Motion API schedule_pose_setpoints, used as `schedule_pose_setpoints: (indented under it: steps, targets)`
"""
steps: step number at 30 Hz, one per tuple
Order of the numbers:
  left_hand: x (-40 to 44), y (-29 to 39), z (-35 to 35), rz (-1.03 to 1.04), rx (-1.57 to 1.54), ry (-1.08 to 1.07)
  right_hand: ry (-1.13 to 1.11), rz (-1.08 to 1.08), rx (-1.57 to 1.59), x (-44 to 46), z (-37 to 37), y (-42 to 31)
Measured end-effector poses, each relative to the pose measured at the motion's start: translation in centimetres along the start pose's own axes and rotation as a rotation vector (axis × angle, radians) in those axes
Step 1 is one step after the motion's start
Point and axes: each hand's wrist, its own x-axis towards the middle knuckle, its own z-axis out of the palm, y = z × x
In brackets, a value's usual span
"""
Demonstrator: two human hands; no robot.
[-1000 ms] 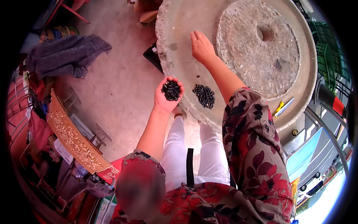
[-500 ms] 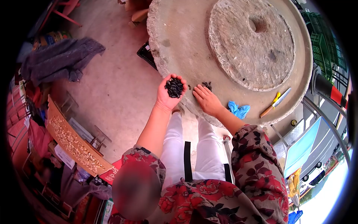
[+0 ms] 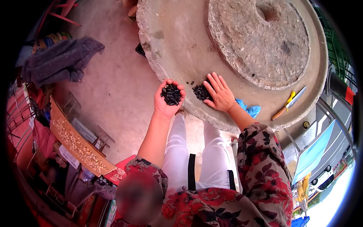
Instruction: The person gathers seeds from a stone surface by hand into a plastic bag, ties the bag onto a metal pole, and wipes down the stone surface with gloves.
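Note:
Cupped palm up, my left hand (image 3: pixel 166 106) holds a heap of small black beans or seeds (image 3: pixel 171 94) just off the rim of a round stone slab (image 3: pixel 174 45). My right hand (image 3: pixel 220 94) lies on the slab with its fingers spread, palm down, at the right side of a pile of the same black pieces (image 3: pixel 200 91). What lies beneath its palm is hidden. A couple of loose dark pieces (image 3: pixel 190 82) are just beyond the pile. A crumpled blue item (image 3: pixel 248 109) is beside my right wrist.
A raised round millstone (image 3: pixel 261 45) with a hole stands on the slab. A wooden-handled knife (image 3: pixel 291 102) and a yellow-handled tool (image 3: pixel 290 99) lie near its right edge. At left are a dark cloth (image 3: pixel 62 58) and a tray of pale pieces (image 3: pixel 75 140). A metal rail is at right.
My right hand came back from farther up the slab to the pile, then shifted to its right side with fingers spreading. My left hand still holds its heap. The blue item has come into view.

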Motion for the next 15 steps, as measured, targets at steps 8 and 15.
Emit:
schedule_pose_setpoints:
  steps: [8,15]
  targets:
    - [0.6,-0.3,0.1,0.045,-0.021,-0.014,-0.035,-0.306,0.012,3.4,0.3,-0.6]
    - [0.6,-0.4,1.1,0.057,-0.013,0.007,0.114,-0.357,0.061,4.3,1.9,-0.8]
